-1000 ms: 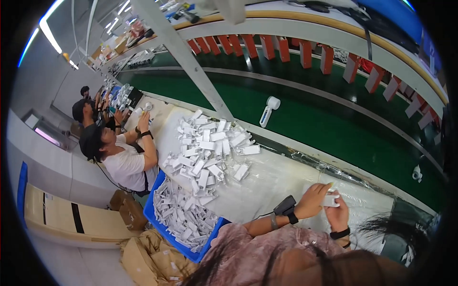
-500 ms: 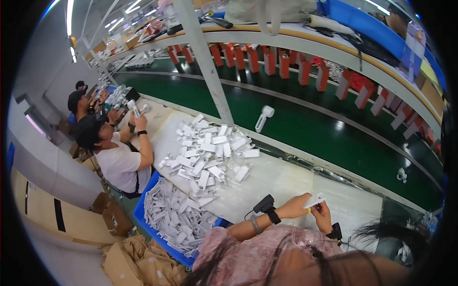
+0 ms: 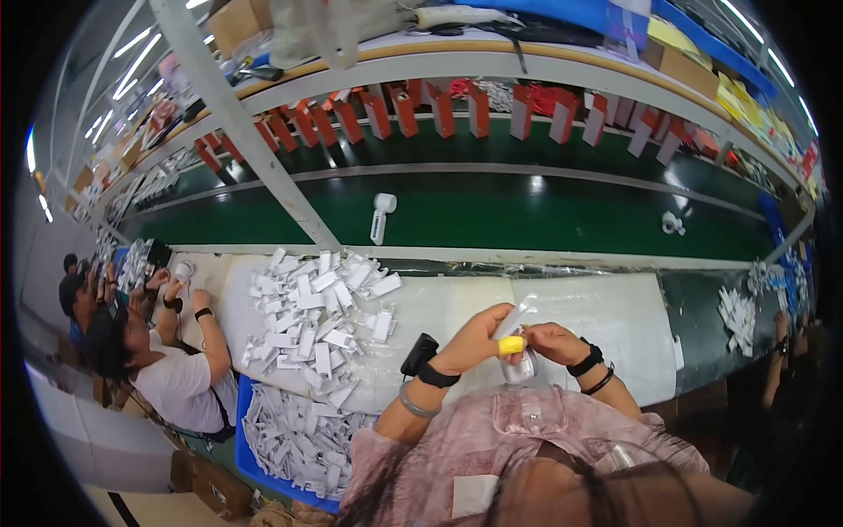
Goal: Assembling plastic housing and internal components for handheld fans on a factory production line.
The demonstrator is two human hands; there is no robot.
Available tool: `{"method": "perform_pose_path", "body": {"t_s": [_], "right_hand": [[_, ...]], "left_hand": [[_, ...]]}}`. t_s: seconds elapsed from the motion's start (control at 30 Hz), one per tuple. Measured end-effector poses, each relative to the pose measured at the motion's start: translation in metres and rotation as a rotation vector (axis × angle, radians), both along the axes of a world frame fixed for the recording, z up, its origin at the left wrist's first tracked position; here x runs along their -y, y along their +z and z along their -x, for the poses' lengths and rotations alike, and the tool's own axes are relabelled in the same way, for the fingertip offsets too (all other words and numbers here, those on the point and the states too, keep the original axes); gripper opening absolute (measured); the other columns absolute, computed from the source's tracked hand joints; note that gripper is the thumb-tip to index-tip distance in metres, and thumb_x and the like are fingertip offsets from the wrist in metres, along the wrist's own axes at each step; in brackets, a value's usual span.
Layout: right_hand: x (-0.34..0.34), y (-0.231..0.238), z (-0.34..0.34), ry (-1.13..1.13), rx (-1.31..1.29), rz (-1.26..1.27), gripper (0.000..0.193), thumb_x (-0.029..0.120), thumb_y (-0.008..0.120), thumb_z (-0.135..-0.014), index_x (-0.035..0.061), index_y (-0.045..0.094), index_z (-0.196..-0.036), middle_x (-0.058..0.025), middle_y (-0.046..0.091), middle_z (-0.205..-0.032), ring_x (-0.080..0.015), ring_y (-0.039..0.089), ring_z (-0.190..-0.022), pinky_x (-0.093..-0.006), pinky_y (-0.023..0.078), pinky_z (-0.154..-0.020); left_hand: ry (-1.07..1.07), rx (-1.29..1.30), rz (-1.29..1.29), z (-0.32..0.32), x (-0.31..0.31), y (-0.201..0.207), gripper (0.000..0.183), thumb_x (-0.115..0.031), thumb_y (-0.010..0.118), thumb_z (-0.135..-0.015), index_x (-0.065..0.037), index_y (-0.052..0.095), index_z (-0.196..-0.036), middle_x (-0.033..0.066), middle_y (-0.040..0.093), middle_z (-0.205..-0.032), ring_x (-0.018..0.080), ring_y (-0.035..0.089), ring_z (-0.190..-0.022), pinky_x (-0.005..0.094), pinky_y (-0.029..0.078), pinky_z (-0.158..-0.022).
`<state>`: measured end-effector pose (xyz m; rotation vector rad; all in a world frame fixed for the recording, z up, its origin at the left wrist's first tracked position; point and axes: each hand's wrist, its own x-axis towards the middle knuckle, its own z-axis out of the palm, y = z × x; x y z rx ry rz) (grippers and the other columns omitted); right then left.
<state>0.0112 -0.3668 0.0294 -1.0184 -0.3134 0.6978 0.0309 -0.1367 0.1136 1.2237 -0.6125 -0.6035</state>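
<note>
We sit at a long factory line: a white work mat (image 3: 615,307) in the middle of the frame, a dark green conveyor belt (image 3: 527,211) above it, and a shelf of red-and-white boxes (image 3: 479,110) along the top.

Much is hard to read. The thing we hold is partly hidden by our own fingers and by our pink sleeves at the lower edge; its lower part, a pale rounded piece just below the hands, is blurred.

At centre frame, a small yellow piece (image 3: 511,345) sits between the fingertips of both hands, with a thin clear plastic strip (image 3: 520,314) rising from it. The left hand (image 3: 479,338) pinches the yellow piece, fingers closed on it. The right hand (image 3: 555,342) meets it from the right, fingers curled against the same piece; how firmly it grips we cannot tell.

Both forearms rise from the lower edge, wrists bent inward, each with a dark band.

Centre left lies a heap of small white packets (image 3: 316,312), more in a blue bin (image 3: 255,461) below. A white handheld device (image 3: 380,215) lies on the belt. At far left a co-worker (image 3: 167,378) bends over the mat.
</note>
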Motion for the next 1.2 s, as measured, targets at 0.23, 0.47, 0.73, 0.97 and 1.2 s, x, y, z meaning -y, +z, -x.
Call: {"method": "perform_pose_path", "body": {"t_s": [0.23,0.47,0.73,0.97,1.2], "right_hand": [[-0.019,0.035,0.008,-0.105,-0.029,-0.159,0.03,0.029,0.058,-0.091,-0.0005,0.061,-0.087,-0.0088,0.064,-0.071,-0.0199,0.064,-0.066,-0.0346,0.05,-0.08],[-0.004,0.063,0.018,-0.076,0.102,0.036,0.023,0.021,0.06,-0.09,-0.0004,0.059,-0.083,-0.0102,0.064,-0.07,-0.0174,0.063,-0.063,-0.03,0.052,-0.069],[-0.031,0.072,0.02,-0.237,0.336,0.664,0.011,0.006,0.069,-0.081,0.0017,0.059,-0.082,0.0006,0.058,-0.068,-0.0067,0.056,-0.06,-0.0211,0.043,-0.054],[-0.038,0.06,0.021,-0.848,0.499,0.568,0.02,0.005,0.068,-0.081,-0.0002,0.059,-0.098,-0.0043,0.061,-0.08,-0.0092,0.058,-0.072,-0.0228,0.047,-0.065],[-0.025,0.071,0.032,-0.797,0.732,0.687,0.017,-0.005,0.061,-0.083,-0.0013,0.059,-0.099,-0.0098,0.064,-0.088,-0.0164,0.062,-0.079,-0.0268,0.049,-0.069]], "left_hand": [[0.186,-0.102,0.023,0.009,-0.015,0.012,0.042,-0.005,0.057,-0.087,-0.004,0.043,-0.127,0.002,0.056,-0.102,0.0054,0.053,-0.081,0.0195,0.044,-0.062],[0.063,0.065,-0.063,0.005,-0.018,-0.004,0.033,-0.014,0.05,-0.094,-0.002,0.047,-0.125,0.0014,0.054,-0.095,0.0067,0.049,-0.078,0.0208,0.042,-0.067],[0.298,0.199,-0.155,0.014,-0.008,-0.005,0.038,-0.01,0.045,-0.095,-0.004,0.039,-0.131,0.007,0.057,-0.1,0.0084,0.053,-0.079,0.0224,0.045,-0.072],[0.268,-0.259,0.029,0.019,0.01,-0.031,0.036,-0.009,0.035,-0.095,-0.006,0.039,-0.131,0.0077,0.058,-0.094,0.0089,0.055,-0.064,0.0227,0.048,-0.053],[0.307,-0.349,0.11,0.021,0.029,-0.027,0.038,-0.004,0.041,-0.089,-0.004,0.039,-0.128,0.0079,0.057,-0.086,0.01,0.053,-0.059,0.0233,0.047,-0.045]]}}
